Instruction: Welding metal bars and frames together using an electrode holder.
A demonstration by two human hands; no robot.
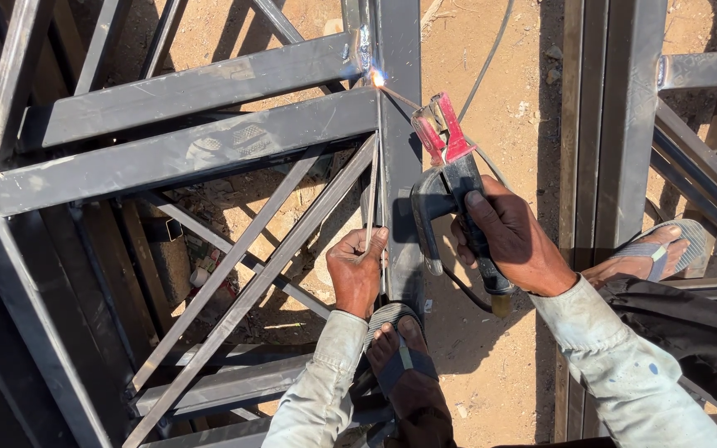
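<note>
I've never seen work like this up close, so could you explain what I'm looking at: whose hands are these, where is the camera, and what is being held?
The camera sits on the person's head and looks down at their own hands. The right hand has a grip on a welding electrode holder with red jaws; its thin rod reaches a bright spark at a joint of the steel frame. The left hand holds a thin rod and rests against an upright bar of the frame. The frame lies over sandy ground. Both feet wear sandals; one sandalled foot stands below the left hand.
</note>
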